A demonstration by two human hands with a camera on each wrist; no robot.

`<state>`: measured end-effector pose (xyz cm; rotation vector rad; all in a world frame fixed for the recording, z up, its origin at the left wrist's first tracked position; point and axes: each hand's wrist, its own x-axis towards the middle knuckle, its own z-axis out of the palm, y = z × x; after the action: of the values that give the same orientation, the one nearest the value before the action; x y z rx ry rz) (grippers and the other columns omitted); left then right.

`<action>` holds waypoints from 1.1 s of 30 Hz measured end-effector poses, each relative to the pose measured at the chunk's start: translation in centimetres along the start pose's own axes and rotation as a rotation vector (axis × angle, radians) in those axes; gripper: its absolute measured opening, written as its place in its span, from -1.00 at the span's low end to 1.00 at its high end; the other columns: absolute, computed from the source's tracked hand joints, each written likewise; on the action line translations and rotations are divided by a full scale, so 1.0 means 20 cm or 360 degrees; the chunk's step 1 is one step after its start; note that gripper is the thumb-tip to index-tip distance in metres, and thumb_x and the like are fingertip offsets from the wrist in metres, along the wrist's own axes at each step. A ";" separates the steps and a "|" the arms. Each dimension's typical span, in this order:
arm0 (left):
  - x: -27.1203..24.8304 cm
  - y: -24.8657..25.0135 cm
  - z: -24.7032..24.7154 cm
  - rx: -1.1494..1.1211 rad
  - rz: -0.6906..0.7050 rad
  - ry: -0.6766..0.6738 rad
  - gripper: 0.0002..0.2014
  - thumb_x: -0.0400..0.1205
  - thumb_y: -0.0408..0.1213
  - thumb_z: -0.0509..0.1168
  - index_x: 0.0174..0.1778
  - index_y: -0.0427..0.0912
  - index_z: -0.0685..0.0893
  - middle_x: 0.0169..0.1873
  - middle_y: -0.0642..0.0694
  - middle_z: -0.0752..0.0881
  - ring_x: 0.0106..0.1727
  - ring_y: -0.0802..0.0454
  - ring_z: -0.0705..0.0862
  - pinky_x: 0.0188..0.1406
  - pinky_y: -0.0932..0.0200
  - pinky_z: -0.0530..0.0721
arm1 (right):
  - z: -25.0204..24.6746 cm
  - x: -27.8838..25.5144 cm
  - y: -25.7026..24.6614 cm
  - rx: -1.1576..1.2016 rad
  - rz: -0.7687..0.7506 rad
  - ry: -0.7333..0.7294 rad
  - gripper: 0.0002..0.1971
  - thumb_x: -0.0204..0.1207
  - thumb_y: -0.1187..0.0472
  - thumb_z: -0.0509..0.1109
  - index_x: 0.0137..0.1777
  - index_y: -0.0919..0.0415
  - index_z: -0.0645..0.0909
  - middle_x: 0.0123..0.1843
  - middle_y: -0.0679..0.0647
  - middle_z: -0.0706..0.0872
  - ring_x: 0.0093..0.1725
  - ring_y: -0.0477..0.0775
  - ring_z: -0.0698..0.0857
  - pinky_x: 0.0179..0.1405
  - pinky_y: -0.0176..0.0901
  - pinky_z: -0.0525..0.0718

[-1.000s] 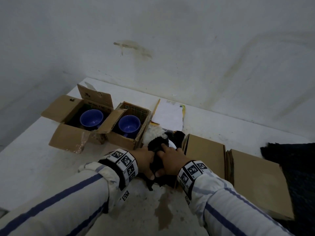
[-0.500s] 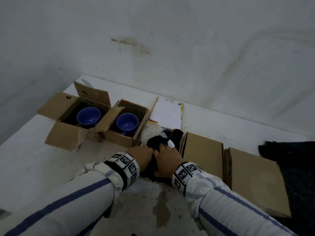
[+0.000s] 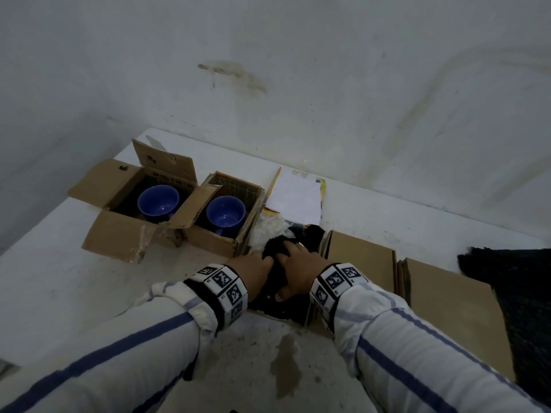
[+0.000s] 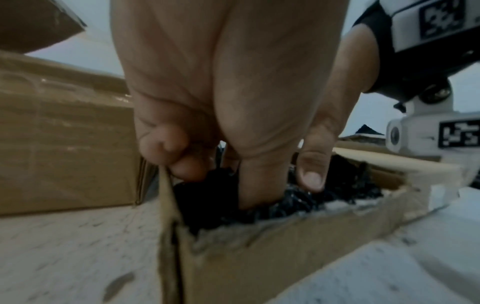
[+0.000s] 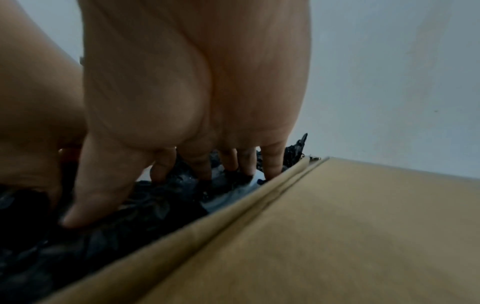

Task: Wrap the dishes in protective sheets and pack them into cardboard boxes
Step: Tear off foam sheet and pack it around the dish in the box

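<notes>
Both hands are down in an open cardboard box (image 4: 259, 257) at the centre of the head view. The left hand (image 3: 253, 271) curls its fingers (image 4: 166, 148) into the crumpled black sheet (image 4: 205, 197) that fills the box. The right hand (image 3: 298, 272) presses spread fingers (image 5: 272, 160) onto the same sheet, thumb (image 5: 88, 201) pushing down. A bit of white shows under the sheet; what dish it is, I can't tell. At the left of the frame, two open boxes (image 3: 119, 234) each hold a blue cup (image 3: 158, 201) on the white bench (image 3: 53, 287).

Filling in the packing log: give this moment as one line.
left hand: holds black wrap | right hand: presses wrap into open box | two blue bowls already boxed
</notes>
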<state>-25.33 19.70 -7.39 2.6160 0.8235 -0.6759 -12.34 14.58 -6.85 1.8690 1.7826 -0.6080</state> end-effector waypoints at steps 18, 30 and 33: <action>0.03 0.17 -0.25 -0.0261 -0.0014 0.0148 -0.82 0.68 -0.31 0.15 0.17 -0.27 0.49 0.12 -0.21 0.61 0.07 -0.16 0.65 -0.14 0.10 0.55 | -0.02 -0.19 0.18 0.0727 0.0142 0.0468 -0.53 0.55 0.02 0.34 0.40 0.22 0.50 0.34 0.23 0.41 0.33 0.24 0.44 0.26 -0.01 0.49; 0.32 1.18 -0.32 -0.0450 0.0375 0.0262 -0.78 0.64 -0.33 0.13 0.13 -0.25 0.60 0.09 -0.20 0.65 0.10 -0.17 0.63 0.01 0.06 0.55 | 0.40 -0.79 0.92 0.1209 0.0713 0.0841 -0.72 0.57 0.27 0.26 0.20 0.21 0.69 0.20 0.21 0.62 0.22 0.16 0.59 0.11 -0.23 0.43; 0.42 1.46 -0.30 -0.0500 0.0427 0.0242 -0.73 0.62 -0.31 0.16 0.24 -0.12 0.51 0.25 -0.16 0.52 0.20 -0.16 0.56 0.17 0.02 0.55 | 0.55 -0.94 1.16 0.1232 0.0906 0.0969 -0.73 0.55 0.31 0.27 0.18 0.23 0.70 0.20 0.20 0.64 0.23 0.14 0.60 0.11 -0.29 0.42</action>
<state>0.27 3.13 -2.37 2.4452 0.5504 -0.2533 9.95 -7.77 -2.86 3.2082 1.2533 -0.5829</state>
